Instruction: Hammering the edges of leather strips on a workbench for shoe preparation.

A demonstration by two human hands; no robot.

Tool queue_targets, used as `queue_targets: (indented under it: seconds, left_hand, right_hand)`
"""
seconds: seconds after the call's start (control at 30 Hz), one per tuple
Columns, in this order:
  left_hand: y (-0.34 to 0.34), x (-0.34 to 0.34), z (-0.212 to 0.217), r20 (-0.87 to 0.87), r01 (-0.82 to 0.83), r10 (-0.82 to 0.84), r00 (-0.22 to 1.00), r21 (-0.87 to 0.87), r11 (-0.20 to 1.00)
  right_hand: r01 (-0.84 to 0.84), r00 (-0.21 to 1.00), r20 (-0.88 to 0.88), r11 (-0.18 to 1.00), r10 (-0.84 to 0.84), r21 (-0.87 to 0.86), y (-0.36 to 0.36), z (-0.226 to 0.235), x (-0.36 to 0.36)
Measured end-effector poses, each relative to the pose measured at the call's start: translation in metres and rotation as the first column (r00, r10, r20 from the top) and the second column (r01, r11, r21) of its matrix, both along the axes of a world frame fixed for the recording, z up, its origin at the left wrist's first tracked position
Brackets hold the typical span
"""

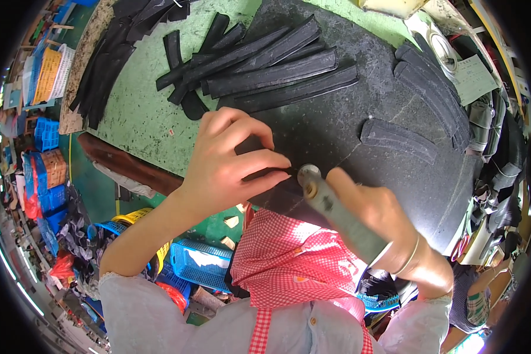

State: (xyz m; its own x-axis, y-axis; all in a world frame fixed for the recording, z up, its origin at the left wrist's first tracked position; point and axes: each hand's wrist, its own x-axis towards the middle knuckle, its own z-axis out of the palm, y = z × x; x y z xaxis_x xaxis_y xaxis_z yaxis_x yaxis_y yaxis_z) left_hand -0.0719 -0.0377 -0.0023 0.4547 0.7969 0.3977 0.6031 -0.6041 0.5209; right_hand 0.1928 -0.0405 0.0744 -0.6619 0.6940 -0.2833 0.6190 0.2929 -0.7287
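Currently, right hand point(384, 217) grips tool point(343, 221); slab point(425, 184) bare toward right edge.

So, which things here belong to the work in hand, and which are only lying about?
Likely in the work:
hammer-like tool, in the right hand
dark mat, below both hands
black strips, piled beyond the left hand

Seemingly just lying about:
light-blue basket
pale paper sheet

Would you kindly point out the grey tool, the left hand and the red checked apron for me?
Grey tool point(347, 220): head view, on the middle of its long body.
Left hand point(219, 162): head view, on the back of the hand.
Red checked apron point(286, 253): head view, on the cloth near its middle.
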Motion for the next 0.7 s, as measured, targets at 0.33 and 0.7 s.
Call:
queue_targets:
  seconds: [0.33,0.7]
  left_hand:
    - [-0.02,0.0,0.003,-0.051,-0.147,0.148,0.988,0.027,0.989]
    - [-0.036,0.013,-0.006,-0.053,-0.13,0.135,0.989,0.093,0.987]
  right_hand:
    - [0.003,1.0,-0.026,0.997,-0.001,0.075,0.001,-0.006,-0.008]
    - [-0.008,0.999,-0.05,0.992,0.015,0.127,0.012,-0.001,-0.013]
